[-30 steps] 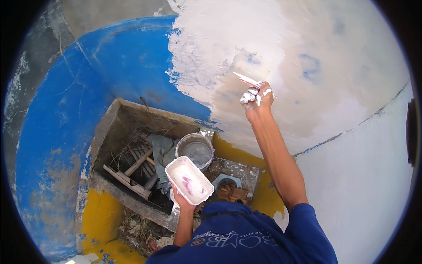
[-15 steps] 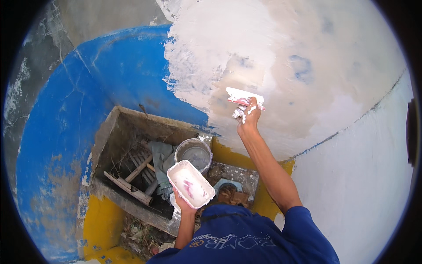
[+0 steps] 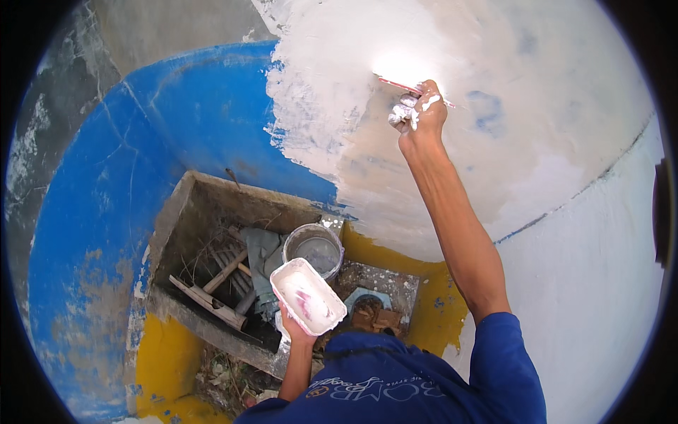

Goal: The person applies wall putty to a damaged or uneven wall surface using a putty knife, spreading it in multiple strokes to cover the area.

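1. One broad blue stretch of wall (image 3: 92,198) curves along the far left, scuffed and stained, above a yellow lower section (image 3: 166,353).
2. Right of it, a concrete trough (image 3: 212,333) juts from the wall, holding wooden-handled tools (image 3: 212,306) and a crumpled grey-green cloth (image 3: 261,254). I judge its hard rim an obstacle at the wall's foot.
3. Near the trough's right end is a round bucket (image 3: 291,247), just beyond the tub and close enough to be bumped.
4. Left hand (image 3: 297,327) grips the near-left side of a shallow white tub (image 3: 328,325), held over the trough's right end, tipped so its pink-streaked inside shows. It looks thin and light; supporting it from beneath should be safest, since a smeared rim may be slippery.
5. Beyond the tub sit a pale blue arched piece (image 3: 364,291) and brown chunks (image 3: 386,318).
6. Right hand (image 3: 425,113), spattered white, is closed around a flat red-and-white spreader (image 3: 399,85) at the pale-coated wall (image 3: 537,141). It seems light, probably slick; its back offers the surer hold. Glare hides whether it touches.
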### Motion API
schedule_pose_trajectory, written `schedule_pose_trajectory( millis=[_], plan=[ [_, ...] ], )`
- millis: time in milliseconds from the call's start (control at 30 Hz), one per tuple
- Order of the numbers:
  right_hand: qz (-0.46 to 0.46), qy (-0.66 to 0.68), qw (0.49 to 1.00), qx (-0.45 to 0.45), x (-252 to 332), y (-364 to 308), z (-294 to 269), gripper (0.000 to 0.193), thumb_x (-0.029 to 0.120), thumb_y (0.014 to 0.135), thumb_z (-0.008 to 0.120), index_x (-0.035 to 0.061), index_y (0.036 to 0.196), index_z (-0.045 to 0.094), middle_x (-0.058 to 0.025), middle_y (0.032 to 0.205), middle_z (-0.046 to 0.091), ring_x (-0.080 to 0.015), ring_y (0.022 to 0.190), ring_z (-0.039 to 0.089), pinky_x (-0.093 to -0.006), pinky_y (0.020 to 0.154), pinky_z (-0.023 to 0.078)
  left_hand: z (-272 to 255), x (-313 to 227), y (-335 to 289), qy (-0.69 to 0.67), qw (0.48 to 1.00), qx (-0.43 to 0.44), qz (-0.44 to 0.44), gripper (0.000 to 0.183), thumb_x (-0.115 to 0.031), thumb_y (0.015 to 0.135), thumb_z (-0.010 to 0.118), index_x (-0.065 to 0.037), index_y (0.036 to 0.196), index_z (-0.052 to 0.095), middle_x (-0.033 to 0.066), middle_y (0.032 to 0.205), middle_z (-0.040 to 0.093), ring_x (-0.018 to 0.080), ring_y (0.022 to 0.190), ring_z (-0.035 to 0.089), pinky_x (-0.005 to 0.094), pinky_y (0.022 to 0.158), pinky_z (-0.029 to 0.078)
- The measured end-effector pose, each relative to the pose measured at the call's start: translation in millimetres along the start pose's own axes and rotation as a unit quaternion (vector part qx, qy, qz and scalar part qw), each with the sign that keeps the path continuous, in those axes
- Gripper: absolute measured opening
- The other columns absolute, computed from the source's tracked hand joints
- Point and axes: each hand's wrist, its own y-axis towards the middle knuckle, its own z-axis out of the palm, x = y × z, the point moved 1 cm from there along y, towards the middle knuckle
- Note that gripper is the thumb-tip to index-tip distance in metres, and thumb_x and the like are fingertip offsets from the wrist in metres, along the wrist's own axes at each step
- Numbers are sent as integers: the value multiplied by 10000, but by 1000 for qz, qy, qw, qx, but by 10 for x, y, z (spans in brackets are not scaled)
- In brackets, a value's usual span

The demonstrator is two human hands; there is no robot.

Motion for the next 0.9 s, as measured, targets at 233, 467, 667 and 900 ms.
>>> schedule_pose_trajectory(
  millis=[233, 467, 667, 900],
  plan=[
    [85, 50, 995, -36, -202, -323, -685, 109, 233, 917, 448, 138, 870, 472, -5, 618, 404, -140, 470, 354, -305, 447, 312, -4, 25, 16, 6, 1000, -8, -4, 652, -573, 955, 377, -123, 1427, 379, 103, 1364, 490, 338, 1235, 498, 554, 1020, 414],
    [95, 59, 993, -29, -23, 251, -815, 187, 259, 919, 470, 156, 777, 405, 8, 598, 342, -150, 467, 335, -310, 452, 299, 65, 25, 67, 13, 999, -1, -29, 644, -572, 957, 351, -137, 1432, 377, 101, 1365, 490, 342, 1236, 499, 559, 1022, 409],
    [-63, -91, 990, 90, 578, -393, -513, 149, 182, 891, 518, 44, 917, 567, -42, 739, 568, -156, 628, 579, -310, 572, 489, 19, -12, 9, 4, 1000, -8, -12, 627, -571, 959, 356, -142, 1414, 402, 88, 1359, 495, 336, 1234, 499, 561, 1019, 412],
    [-41, -158, 980, 115, -44, -51, -1708, 288, 19, 806, 572, -85, 1074, 550, -104, 952, 627, -204, 850, 646, -366, 773, 556, 12, 14, -15, 2, 1000, 20, -18, 616, -579, 961, 351, -143, 1389, 433, 78, 1295, 539, 323, 1189, 536, 564, 988, 436]
  ],
)
